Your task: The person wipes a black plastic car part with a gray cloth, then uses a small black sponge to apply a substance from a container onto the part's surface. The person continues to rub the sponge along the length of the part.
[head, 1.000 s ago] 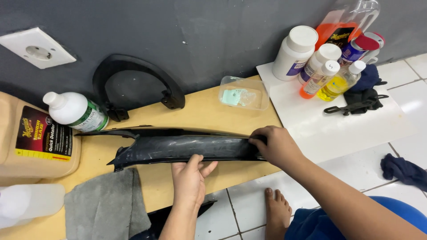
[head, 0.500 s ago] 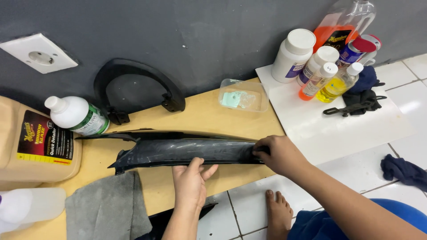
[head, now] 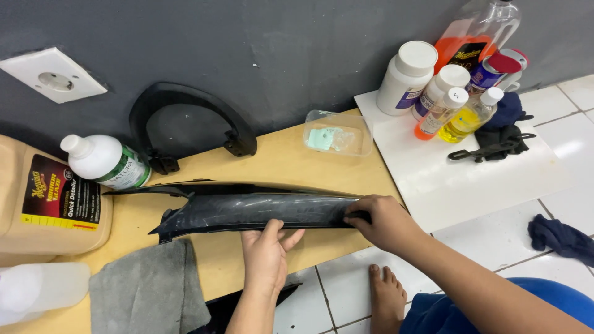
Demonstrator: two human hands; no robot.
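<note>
Left hand (head: 267,255): lower centre — fingers curled over the near edge of the long black trim panel (head: 247,210).
Right hand (head: 382,221): right of centre — fingers clamped on the panel's right end.
Grey cloth (head: 148,287): lower left, just below the panel.

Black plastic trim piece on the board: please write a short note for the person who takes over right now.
Left hand: holds the near edge of the long black trim piece, at its middle.
Right hand: grips its right end.
The piece lies along the wooden board, its surface smeared with a dull haze.
A grey cloth lies at the board's near edge, untouched.
Done: product seems spread. Left: probably wiping off the haze.
</note>
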